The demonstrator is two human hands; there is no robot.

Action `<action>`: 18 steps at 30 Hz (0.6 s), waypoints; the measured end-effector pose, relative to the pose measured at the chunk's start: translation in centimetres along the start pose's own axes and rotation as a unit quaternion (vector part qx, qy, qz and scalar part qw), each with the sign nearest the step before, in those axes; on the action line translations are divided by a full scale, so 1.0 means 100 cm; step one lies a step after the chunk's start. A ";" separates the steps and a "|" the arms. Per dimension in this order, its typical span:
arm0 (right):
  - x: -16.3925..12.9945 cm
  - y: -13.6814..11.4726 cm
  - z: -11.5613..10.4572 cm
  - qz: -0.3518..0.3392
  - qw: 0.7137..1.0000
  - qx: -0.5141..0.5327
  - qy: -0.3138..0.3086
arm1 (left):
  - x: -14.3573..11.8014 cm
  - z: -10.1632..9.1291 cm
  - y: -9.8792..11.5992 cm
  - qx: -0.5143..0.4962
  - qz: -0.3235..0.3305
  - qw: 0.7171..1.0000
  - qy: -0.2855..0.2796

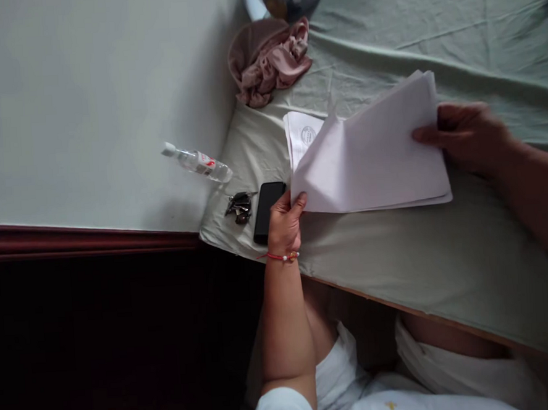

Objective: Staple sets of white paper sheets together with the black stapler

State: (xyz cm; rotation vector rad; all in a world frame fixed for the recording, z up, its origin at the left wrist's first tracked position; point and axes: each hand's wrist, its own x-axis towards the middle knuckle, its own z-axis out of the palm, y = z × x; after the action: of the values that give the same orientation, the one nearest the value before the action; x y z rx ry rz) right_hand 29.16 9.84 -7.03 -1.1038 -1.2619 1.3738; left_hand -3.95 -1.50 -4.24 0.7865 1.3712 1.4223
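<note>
Papers (pixel 373 155) are held over the bed (pixel 398 265) near its left corner, long axis running left to right. Left hand (pixel 284 220) pinches the left end, right hand (pixel 467 137) grips the right end.

This looks like a home, most likely a bedroom. The surface is a bed (pixel 398 265) covered with a creased pale green sheet, its wooden edge showing below the cloth and pushed against a plain light wall (pixel 86 99) with a dark red skirting strip (pixel 72 239). Personal odds and ends lie about — a crumpled pink garment (pixel 269 60), a small plastic bottle (pixel 197 162), a bunch of keys (pixel 239 206), a black phone (pixel 267 210) — the kind of clutter kept in a private room.
</note>
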 end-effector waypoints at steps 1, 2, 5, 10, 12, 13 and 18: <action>-0.001 -0.001 0.000 0.004 1.000 0.013 0.002 | 0.001 -0.001 0.000 0.003 -0.005 1.000 -0.005; -0.002 -0.002 0.000 0.008 0.999 0.036 0.001 | 0.002 -0.003 0.001 0.004 -0.010 1.000 -0.007; -0.003 -0.006 -0.002 0.032 0.995 0.093 -0.013 | 0.005 -0.008 0.003 -0.005 -0.023 1.000 0.000; -0.004 -0.009 -0.001 0.047 0.994 0.091 -0.029 | 0.007 -0.011 0.002 0.021 -0.037 0.998 0.047; -0.004 -0.009 0.000 0.043 0.995 0.083 -0.030 | 0.007 -0.012 0.000 0.033 -0.034 0.997 0.065; -0.004 -0.009 0.001 0.039 0.996 0.080 -0.027 | 0.007 -0.012 -0.001 0.038 -0.032 0.996 0.071; -0.003 -0.008 0.000 0.000 0.999 0.042 0.012 | 0.006 -0.009 -0.001 0.037 -0.012 0.997 0.071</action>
State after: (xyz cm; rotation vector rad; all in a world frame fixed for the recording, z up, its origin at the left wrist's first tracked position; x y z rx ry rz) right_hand 29.21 9.59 -6.21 -1.0592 -1.1757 1.3960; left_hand -4.97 -1.29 -4.62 0.7259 1.5446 1.4382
